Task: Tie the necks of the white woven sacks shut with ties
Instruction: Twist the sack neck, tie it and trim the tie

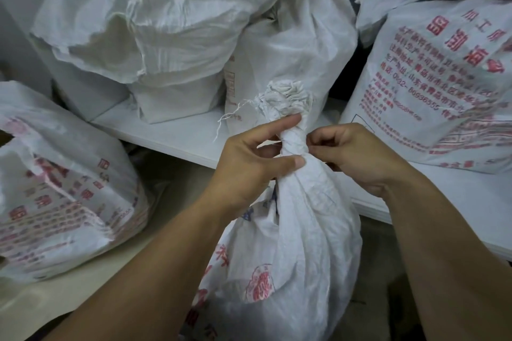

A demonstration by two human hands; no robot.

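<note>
1. Head view: sack [299, 243] stands at centre-bottom of frame. Its twisted neck [293, 141] is mid-frame, with the bunched top above it.
2. Left hand [249, 166] grips the neck, thumb and forefinger curled round it. Right hand [352, 155] pinches the neck's right side, fingertips together. No tie visible: hidden or too thin to tell.
3. Risk: if the left grip loosens, the twist unwinds and the neck reopens.
4. Risk: a tie set too near the bunched top slips off.
5. Risk: the frayed thread [230, 116] left of the top gets caught in the knot.
</note>
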